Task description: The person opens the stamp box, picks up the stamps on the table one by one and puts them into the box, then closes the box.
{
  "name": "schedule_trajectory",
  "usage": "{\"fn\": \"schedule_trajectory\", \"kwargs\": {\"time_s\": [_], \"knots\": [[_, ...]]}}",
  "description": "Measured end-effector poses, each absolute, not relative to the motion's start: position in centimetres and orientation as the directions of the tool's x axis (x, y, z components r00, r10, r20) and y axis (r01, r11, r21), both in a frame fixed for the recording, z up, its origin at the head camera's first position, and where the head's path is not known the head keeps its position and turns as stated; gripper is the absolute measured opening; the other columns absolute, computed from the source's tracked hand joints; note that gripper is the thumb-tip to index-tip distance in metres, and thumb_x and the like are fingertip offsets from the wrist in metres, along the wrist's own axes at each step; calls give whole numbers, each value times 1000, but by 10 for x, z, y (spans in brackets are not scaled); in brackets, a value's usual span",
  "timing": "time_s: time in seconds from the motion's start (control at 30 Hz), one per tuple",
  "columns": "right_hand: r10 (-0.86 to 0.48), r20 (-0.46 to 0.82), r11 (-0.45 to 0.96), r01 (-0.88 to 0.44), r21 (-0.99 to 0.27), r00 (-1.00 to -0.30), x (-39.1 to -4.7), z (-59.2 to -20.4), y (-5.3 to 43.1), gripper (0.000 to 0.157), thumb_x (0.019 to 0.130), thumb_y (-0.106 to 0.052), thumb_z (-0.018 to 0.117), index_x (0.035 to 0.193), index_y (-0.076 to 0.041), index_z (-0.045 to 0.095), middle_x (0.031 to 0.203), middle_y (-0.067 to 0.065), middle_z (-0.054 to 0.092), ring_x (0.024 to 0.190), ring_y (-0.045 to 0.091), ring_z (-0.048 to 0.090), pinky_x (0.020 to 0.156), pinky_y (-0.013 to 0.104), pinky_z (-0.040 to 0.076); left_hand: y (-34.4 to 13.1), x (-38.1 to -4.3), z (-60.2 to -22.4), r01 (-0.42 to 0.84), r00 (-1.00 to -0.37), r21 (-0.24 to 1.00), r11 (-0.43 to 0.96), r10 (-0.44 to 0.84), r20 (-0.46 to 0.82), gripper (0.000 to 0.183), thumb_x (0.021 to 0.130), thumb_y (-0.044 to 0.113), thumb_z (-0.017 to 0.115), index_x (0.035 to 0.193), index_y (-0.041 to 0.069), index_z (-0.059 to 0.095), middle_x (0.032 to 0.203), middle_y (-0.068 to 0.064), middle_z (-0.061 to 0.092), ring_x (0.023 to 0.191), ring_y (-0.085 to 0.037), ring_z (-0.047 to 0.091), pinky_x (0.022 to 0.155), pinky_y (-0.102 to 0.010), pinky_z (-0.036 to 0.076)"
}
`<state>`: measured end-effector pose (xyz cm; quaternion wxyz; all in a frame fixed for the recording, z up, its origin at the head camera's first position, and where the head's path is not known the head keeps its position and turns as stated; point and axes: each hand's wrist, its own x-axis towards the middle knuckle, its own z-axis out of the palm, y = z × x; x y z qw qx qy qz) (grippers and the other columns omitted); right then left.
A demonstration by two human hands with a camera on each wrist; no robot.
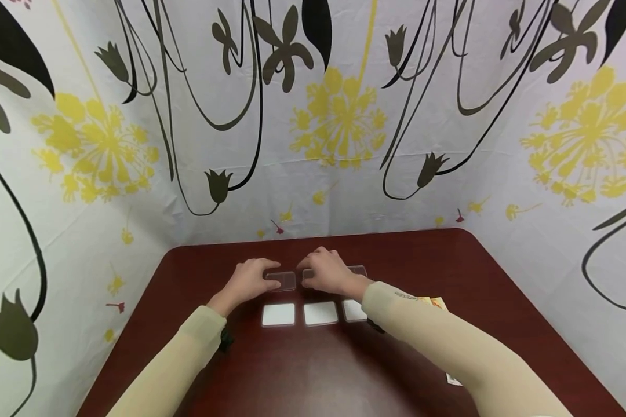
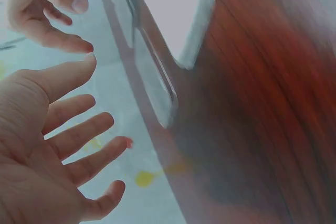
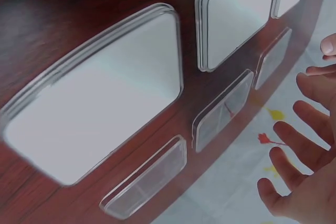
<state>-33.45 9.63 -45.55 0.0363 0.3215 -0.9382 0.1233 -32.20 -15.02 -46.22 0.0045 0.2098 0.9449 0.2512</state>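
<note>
Three clear, flat rectangular plastic pieces lie in a row toward the table's far side: a left one (image 1: 288, 281), a middle one (image 1: 308, 274) and a right one (image 1: 359, 270). In front of them is a row of white rectangles in clear rims: left (image 1: 279, 314), middle (image 1: 320, 313) and right (image 1: 353, 311), the last partly covered by my right sleeve. My left hand (image 1: 249, 279) is spread beside the left clear piece, holding nothing. Over the middle clear piece hovers my right hand (image 1: 327, 272), fingers loosely bent, partly hiding it. The right wrist view shows these fingers (image 3: 294, 150) apart from the pieces.
A yellow-and-orange printed item (image 1: 438, 302) lies partly under my right forearm, with a white printed corner (image 1: 454, 380) showing lower down. Flowered cloth (image 1: 344, 197) hangs around the dark red table (image 1: 302, 370). Something dark (image 1: 226, 340) sits by my left wrist.
</note>
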Motion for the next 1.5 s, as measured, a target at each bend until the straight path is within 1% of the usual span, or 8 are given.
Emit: {"fn": "schedule_trajectory", "kwargs": {"time_s": [0.3,0.63,0.87,1.0,1.17,1.27,1.4,1.5], "knots": [[-611,176,755,-635,-162,-772,-315,-448,124,33,87,-35,79,119,-29,75,119,-9,68,118,23,54,88,51,45,-122,-291,-461,444,-895,446,777,414,169,47,88,36,80,130,20,70,126,2,68,117,-22,61,102,-64,37],[-563,293,768,-620,-160,-773,-294,-440,167,32,84,-31,83,115,-27,76,114,-9,70,110,21,58,84,51,46,-93,-270,-470,501,-865,443,743,448,226,48,87,31,81,131,14,69,123,-4,68,109,-24,64,98,-61,41],[-488,321,771,-573,-278,-812,-280,-431,205,33,85,-26,82,118,-27,75,116,-9,70,114,22,57,91,56,43,-82,-259,-476,456,-888,558,694,395,235,48,89,31,79,133,18,68,130,-2,66,128,-29,55,105,-62,38],[-416,332,789,-517,-331,-847,-271,-426,229,35,85,-24,83,119,-24,75,118,-7,69,116,25,57,94,56,43,-76,-253,-481,418,-905,616,668,365,218,51,90,35,77,138,20,65,135,-2,63,120,-28,61,106,-60,38],[-377,340,785,-492,-376,-861,-263,-426,251,36,86,-24,82,121,-22,74,119,-3,70,115,27,57,94,53,45,-76,-246,-487,409,-912,597,690,335,237,51,90,33,78,137,18,65,136,-5,62,118,-30,61,106,-60,38],[-355,346,772,-481,-416,-869,-261,-429,266,36,87,-22,81,122,-21,74,120,0,70,116,28,59,96,53,45,-78,-243,-489,412,-911,569,712,324,254,50,89,31,79,136,18,66,135,-7,63,126,-31,56,105,-62,36],[-284,322,766,-416,-490,-903,-256,-432,292,35,89,-20,79,123,-21,73,125,4,68,117,28,60,91,52,48,-78,-239,-490,404,-915,592,697,308,261,51,90,32,78,136,17,66,136,-8,62,129,-32,53,105,-61,38],[-226,276,777,-344,-528,-934,-252,-436,309,35,92,-23,76,126,-22,71,130,7,65,104,26,61,81,45,49,-75,-237,-493,386,-923,625,679,289,256,52,90,32,77,138,16,64,138,-8,61,130,-32,53,105,-59,39]]}}
